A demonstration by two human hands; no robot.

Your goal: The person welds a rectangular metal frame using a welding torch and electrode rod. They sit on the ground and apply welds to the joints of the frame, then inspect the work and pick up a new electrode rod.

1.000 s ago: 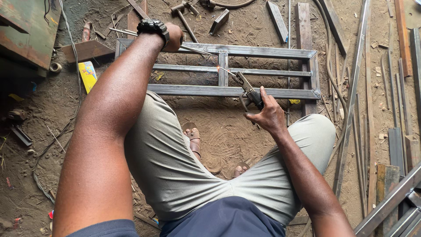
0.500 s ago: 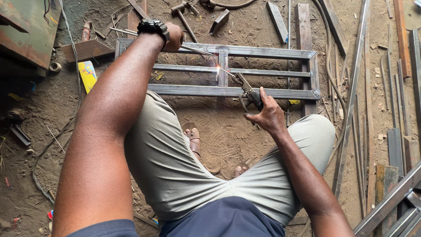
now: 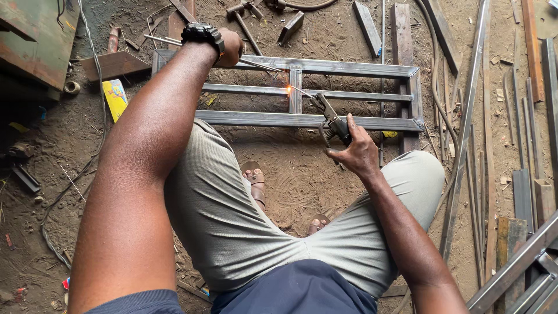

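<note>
Right hand [image 3: 356, 152] clenched around the welding holder [image 3: 336, 125], with its thin rod now touching the metal frame [image 3: 302, 119] at the middle bar, where a small bright spark [image 3: 288, 88] glows, not there a moment ago. Left hand [image 3: 228, 47] closed on another thin rod [image 3: 256, 63], resting on the top rail. Frame flat on the dirt floor [image 3: 290, 180], just past the knees.

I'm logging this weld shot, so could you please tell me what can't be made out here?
- Left hand: head view, fingers curl away, so its grip is unclear.
- Electrode holder: right hand hides the handle.
- Metal frame: left forearm covers its left end.
</note>
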